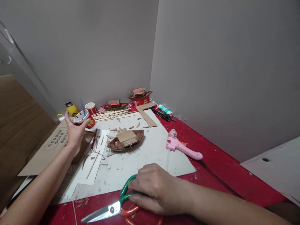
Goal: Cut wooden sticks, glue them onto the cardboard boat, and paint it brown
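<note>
Far to the left, my left hand (76,131) has its thumb and fingers round a white-rimmed cup (78,118) with dark stains on its rim. A thin blue stick (82,106) stands up at the cup. At the front of the table, my right hand (157,189) is closed on the green and orange handles of a pair of scissors (114,208). The scissors' blades point left and look closed. Between the hands, a small brown model boat (126,140) with layered cardboard pieces on top rests on white paper (142,159).
A pink glue gun (174,145) lies right of the paper, its cord trailing right. Thin wooden sticks (112,115), a red paper cup (91,107), a yellow bottle (71,108) and two more model boats (140,93) stand behind. A cardboard box (44,153) is at left.
</note>
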{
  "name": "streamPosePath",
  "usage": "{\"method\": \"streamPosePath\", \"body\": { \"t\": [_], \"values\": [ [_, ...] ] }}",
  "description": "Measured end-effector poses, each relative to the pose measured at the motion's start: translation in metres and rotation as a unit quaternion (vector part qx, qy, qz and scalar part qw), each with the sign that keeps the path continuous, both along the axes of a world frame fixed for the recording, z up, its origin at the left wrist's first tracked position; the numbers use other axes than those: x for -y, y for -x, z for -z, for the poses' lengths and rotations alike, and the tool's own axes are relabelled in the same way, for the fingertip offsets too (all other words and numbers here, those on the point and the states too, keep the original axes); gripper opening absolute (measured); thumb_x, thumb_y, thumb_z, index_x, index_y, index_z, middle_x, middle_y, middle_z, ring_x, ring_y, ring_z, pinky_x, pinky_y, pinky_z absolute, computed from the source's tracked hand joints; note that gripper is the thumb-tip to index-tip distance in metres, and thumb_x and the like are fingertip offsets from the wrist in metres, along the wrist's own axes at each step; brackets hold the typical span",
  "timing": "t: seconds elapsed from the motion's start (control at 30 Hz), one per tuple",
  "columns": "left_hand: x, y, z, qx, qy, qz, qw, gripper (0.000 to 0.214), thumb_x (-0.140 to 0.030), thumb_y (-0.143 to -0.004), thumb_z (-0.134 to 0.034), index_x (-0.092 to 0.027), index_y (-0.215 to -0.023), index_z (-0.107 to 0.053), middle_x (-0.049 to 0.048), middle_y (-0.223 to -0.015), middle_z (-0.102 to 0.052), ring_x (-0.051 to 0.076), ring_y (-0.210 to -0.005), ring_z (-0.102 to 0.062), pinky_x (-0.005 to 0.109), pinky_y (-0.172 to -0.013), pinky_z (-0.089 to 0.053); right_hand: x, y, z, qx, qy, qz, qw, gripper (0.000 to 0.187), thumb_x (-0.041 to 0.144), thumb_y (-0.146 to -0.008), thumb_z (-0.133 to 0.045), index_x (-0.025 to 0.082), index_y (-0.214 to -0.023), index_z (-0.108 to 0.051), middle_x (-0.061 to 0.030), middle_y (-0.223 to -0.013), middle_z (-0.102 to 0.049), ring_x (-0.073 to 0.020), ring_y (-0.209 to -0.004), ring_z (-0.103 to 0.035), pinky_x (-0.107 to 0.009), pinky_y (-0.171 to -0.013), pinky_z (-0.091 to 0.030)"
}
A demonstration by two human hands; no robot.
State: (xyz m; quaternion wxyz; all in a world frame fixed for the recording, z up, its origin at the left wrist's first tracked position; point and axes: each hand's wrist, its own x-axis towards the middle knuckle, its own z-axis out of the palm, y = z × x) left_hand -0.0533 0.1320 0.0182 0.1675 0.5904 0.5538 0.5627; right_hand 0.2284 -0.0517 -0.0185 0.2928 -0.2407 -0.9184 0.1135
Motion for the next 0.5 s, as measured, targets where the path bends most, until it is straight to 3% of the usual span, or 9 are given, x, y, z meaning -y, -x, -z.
{"method": "streamPosePath", "body": {
  "t": [0.1, 0.2, 0.27, 0.37, 0.5],
  "values": [
    [0.046, -0.015, -0.008, 0.045, -0.001, 0.063, 0.997, 0.1, -0.032, -0.081, -0.074, -0.024, -0.158, -0.011, 0.0158, -0.139, -0.061, 0.027, -0.122, -0.065, 0.041, -0.105, -0.051, 0.001, -0.004, -0.009, -0.128, 0.007, 0.023, 0.991, 0.026, 0.029, -0.1, -0.05, 0.015, -0.091, -0.071, -0.0035, -0.062, -0.069, -0.0134, -0.054, -0.06, -0.027, -0.057, -0.044],
    [0.093, -0.031, -0.012, 0.068, 0.045, 0.127, 0.989, 0.104, -0.034, -0.076, -0.081, -0.024, -0.158, -0.018, 0.0151, -0.136, -0.064, 0.031, -0.118, -0.067, 0.045, -0.098, -0.056, 0.002, -0.008, -0.021, -0.248, 0.054, 0.078, 0.964, 0.019, 0.021, -0.095, -0.057, 0.015, -0.085, -0.071, -0.0039, -0.064, -0.07, -0.0122, -0.055, -0.062, -0.024, -0.056, -0.047],
    [0.118, -0.04, -0.013, 0.069, 0.097, 0.175, 0.977, 0.109, -0.035, -0.072, -0.084, -0.023, -0.158, -0.017, 0.0136, -0.126, -0.07, 0.032, -0.111, -0.071, 0.046, -0.095, -0.057, 0.0, -0.012, -0.027, -0.292, 0.14, 0.124, 0.938, 0.017, 0.024, -0.093, -0.059, 0.016, -0.086, -0.072, -0.0026, -0.064, -0.069, -0.0119, -0.056, -0.062, -0.023, -0.054, -0.047],
    [0.143, -0.05, -0.008, 0.042, 0.14, 0.243, 0.959, 0.113, -0.031, -0.07, -0.085, -0.025, -0.158, -0.015, 0.014, -0.138, -0.063, 0.032, -0.121, -0.065, 0.047, -0.105, -0.051, -0.007, -0.015, -0.03, -0.328, 0.281, 0.174, 0.885, 0.027, 0.038, -0.09, -0.062, 0.014, -0.099, -0.073, 0.0016, -0.058, -0.06, -0.0116, -0.053, -0.056, -0.023, -0.052, -0.045],
    [0.164, -0.058, 0.001, 0.023, 0.193, 0.329, 0.924, 0.11, -0.025, -0.073, -0.083, -0.033, -0.158, -0.013, 0.0109, -0.143, -0.058, 0.029, -0.123, -0.064, 0.045, -0.109, -0.047, -0.02, -0.017, -0.028, -0.332, 0.405, 0.159, 0.837, 0.055, 0.054, -0.083, -0.068, 0.012, -0.117, -0.069, 0.0055, -0.058, -0.049, -0.0101, -0.053, -0.045, -0.022, -0.05, -0.038]
  ]
}}
